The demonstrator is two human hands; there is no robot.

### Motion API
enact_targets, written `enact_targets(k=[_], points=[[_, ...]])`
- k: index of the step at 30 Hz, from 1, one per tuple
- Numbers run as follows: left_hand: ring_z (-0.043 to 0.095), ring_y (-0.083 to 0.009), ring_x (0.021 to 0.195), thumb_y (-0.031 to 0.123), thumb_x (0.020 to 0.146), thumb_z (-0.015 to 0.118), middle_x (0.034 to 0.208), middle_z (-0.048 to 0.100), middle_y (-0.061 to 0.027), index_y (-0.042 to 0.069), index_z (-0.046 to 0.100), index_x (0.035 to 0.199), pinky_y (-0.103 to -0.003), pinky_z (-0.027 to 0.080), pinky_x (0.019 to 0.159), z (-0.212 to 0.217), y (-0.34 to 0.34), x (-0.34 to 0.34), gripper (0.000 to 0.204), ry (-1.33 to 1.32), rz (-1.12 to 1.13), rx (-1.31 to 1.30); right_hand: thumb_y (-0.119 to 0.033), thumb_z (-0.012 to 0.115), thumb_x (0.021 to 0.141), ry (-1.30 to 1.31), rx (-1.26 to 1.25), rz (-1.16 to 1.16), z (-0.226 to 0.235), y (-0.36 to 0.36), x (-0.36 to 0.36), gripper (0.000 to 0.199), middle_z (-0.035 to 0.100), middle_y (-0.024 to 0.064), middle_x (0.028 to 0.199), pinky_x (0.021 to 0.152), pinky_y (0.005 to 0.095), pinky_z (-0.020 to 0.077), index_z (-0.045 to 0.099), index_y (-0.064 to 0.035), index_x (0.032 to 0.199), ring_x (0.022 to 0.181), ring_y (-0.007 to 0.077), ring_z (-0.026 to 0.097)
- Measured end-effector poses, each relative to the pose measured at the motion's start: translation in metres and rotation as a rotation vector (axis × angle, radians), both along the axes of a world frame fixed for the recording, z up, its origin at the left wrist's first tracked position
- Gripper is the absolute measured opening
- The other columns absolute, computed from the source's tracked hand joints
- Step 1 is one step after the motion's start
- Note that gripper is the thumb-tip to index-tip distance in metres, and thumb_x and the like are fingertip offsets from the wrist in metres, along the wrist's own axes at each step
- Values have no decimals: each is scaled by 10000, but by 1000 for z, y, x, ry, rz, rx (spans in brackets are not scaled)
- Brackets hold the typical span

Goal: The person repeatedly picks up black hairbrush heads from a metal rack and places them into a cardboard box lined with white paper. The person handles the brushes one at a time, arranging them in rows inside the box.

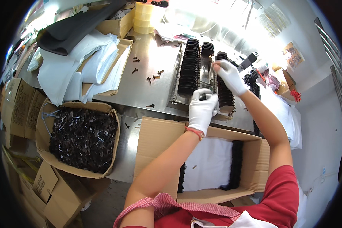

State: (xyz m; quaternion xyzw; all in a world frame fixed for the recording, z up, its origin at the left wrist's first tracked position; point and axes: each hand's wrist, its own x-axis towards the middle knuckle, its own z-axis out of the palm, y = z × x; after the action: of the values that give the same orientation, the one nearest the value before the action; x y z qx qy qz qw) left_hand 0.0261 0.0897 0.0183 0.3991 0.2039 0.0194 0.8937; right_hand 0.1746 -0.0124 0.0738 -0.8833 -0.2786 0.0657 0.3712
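On the metal table stands a metal rack (173,93) holding rows of thin black discs. One long row of discs (189,68) lies on its left side, and another row (226,97) runs down its right side. My left hand (202,110), in a white glove, is closed at the near end of the rack between the rows; what its curled fingers hold, if anything, is hidden. My right hand (231,77), also gloved, is at the upper part of the right row. Its fingertips are pinched together over the rack's middle, on something too small to make out.
An open carton (159,142) with a white sheet and black pieces inside stands in front of me. A box (116,152) full of small dark parts is at left. Loose small parts (151,106), white sheets (76,62) and yellow tape rolls (143,19) lie on the table.
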Motion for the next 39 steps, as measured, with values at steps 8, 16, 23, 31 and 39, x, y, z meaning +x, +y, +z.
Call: enact_targets(k=[8, 16, 23, 31, 39], points=[[666, -378, 956, 226, 833, 717, 983, 669, -213, 61, 641, 1042, -441, 543, 860, -10, -9, -12, 277, -103, -415, 1287, 38, 665, 866, 615, 604, -175, -85, -3, 191, 229, 669, 103, 1035, 957, 326, 510, 632, -8, 1088, 962, 217, 644], [669, -383, 941, 205, 852, 697, 972, 661, -219, 49, 633, 998, -447, 551, 841, -16, -1, -11, 223, -91, -411, 1293, 0, 722, 845, -193, 355, -305, -98, 46, 155, 302, 691, 94, 899, 681, 304, 574, 624, 19, 1130, 753, 171, 673], [670, -383, 921, 167, 845, 674, 947, 658, -213, 47, 629, 970, -455, 556, 822, -23, -1, -12, 179, -114, -313, 1316, -80, 558, 891, -897, -269, -219, -83, 70, 131, 328, 679, 246, 1061, 851, 441, 522, 672, -74, 1198, 931, 399, 669], [675, -334, 837, 207, 828, 723, 904, 650, -177, 72, 641, 1010, -397, 548, 789, -32, -2, -11, 241, -246, -156, 1088, -51, 602, 895, -289, 521, -286, -29, 52, 93, 335, 716, 86, 1047, 817, 272, 514, 659, -2, 1221, 854, 152, 648], [526, -151, 1095, 332, 1012, 566, 1160, 535, -52, 88, 438, 1336, -318, 445, 950, 4, -49, -23, 425, -334, 57, -503, -288, 556, 985, -399, 199, 178, -21, -46, -139, 415, 561, 195, 1260, 1049, 386, 400, 561, -1, 1286, 1168, 337, 543]])
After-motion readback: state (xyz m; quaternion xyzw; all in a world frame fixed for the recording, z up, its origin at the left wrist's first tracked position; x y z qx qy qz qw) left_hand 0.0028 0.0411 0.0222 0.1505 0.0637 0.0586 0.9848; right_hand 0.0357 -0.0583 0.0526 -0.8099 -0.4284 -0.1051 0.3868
